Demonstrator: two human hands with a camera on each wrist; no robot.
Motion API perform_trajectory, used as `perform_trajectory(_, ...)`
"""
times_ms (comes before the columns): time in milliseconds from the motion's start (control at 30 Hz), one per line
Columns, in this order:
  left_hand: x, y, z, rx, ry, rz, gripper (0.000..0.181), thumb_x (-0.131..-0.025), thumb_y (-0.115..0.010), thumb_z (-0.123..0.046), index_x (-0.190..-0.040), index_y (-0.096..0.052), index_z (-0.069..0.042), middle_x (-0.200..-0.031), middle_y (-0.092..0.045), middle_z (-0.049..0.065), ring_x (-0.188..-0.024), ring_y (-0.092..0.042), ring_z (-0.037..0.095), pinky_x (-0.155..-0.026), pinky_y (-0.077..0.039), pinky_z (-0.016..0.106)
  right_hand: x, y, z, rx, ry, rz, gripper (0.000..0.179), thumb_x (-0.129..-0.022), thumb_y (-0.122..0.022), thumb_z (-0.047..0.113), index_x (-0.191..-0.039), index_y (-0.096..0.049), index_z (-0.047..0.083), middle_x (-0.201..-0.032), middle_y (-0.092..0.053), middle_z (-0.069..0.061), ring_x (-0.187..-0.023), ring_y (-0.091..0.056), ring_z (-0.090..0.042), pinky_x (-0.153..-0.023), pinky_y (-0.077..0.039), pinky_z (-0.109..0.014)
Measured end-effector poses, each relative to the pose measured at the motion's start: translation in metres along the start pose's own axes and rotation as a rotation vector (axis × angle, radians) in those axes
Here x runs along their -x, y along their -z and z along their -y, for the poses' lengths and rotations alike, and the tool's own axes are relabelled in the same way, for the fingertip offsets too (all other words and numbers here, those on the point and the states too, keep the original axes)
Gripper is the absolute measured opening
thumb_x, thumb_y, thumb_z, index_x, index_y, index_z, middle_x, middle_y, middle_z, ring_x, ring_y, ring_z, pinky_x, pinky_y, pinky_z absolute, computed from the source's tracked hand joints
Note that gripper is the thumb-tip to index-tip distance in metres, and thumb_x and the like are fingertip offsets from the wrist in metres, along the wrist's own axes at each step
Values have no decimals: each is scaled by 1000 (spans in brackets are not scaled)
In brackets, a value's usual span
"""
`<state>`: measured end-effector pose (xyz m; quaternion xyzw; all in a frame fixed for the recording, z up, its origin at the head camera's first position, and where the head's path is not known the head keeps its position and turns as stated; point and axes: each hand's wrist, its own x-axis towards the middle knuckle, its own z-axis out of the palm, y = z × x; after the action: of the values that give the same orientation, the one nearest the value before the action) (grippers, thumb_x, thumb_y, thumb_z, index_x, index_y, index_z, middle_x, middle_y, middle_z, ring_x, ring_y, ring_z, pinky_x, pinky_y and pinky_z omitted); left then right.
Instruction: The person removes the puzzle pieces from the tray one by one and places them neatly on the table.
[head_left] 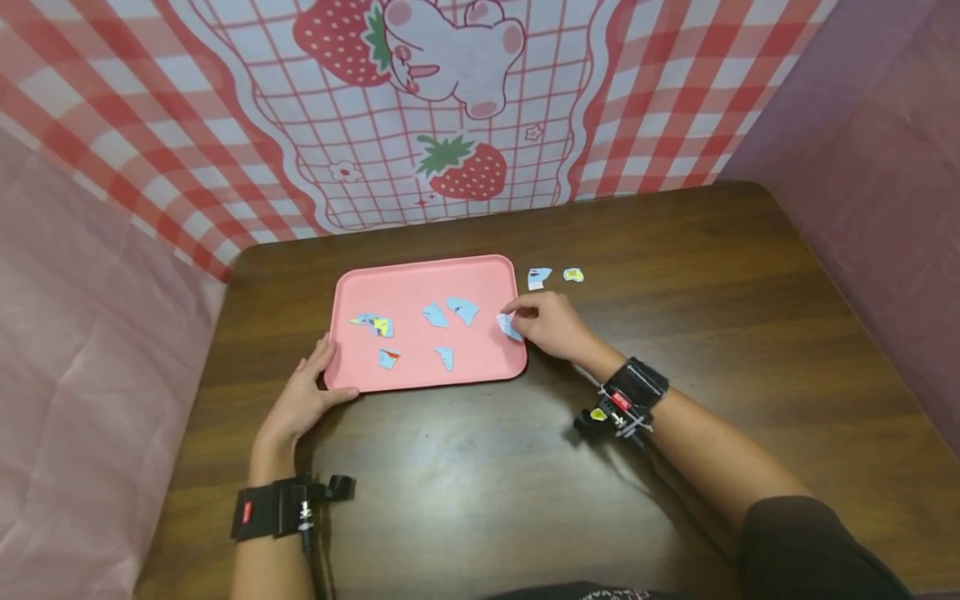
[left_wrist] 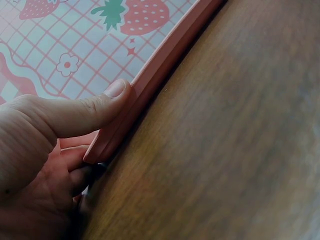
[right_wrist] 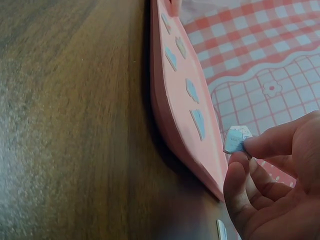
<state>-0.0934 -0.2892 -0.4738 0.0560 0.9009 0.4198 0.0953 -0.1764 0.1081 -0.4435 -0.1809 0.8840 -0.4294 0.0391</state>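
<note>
right hand (head_left: 557,327) pinching a small blue piece (head_left: 510,327)
right of centre in the head view, the piece sits at the pink tray's (head_left: 420,287) right edge; the left hand (head_left: 298,398) grips its lower-left corner.

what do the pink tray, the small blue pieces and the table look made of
Pink tray: probably matte plastic, given its even color and smooth rim. Small blue pieces: perhaps card or thin wood, printed on top; edges look pale. Table: wood or wood-look laminate, slightly glossy, with brown grain and reflected light.
</note>
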Motion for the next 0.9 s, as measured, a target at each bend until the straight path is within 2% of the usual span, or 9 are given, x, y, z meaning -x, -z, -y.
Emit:
perform_trajectory(633, -1, 2, -1, -6, 1, -3, 97, -79, -78, -27, -150, -18, -2, -157, -9, 16, -144, -4, 28, -114, 4, 46, -1, 16, -10, -8, -27, -33, 19, -83, -65, 6, -99, -75, 8, -82, -68, -3, -75, -58, -16, -66, -47, -29)
perform_trajectory(900, 0, 1, 1, -1, -1, 6, 97, -79, -78, -29, -151, -17, -2, -157, -8, 15, -144, -3, 28, -114, 4, 47, -2, 24, -21, -18, -78, -56, 22, -81, -62, 3, -100, -74, 6, -74, -67, -4, -59, -58, -14, -55, -47, -26)
